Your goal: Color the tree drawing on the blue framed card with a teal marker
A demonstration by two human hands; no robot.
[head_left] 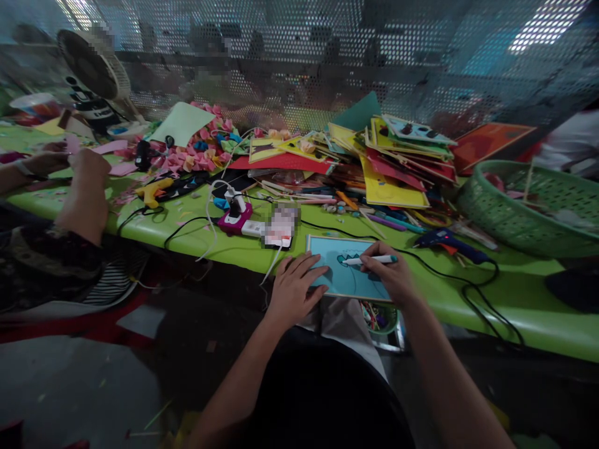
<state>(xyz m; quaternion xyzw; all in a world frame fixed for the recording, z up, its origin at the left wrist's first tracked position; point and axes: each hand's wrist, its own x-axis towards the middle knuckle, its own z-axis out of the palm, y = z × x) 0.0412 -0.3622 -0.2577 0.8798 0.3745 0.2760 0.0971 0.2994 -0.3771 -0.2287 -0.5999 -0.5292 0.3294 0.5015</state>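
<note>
A light blue card with a pale border lies at the front edge of the green table, partly over the edge. It bears a dark outline drawing with a patch of teal. My right hand grips a white marker with a teal end, its tip at the drawing. Flat on the card's left side, my left hand has its fingers spread and holds the card down. Just beyond the card is a phone with a white cable.
A purple power strip with plugs and trailing cords sits left of the phone. To the right are a blue glue gun and a green basket. Stacked cards and loose pens lie behind. A co-worker's hands handle pink paper at left.
</note>
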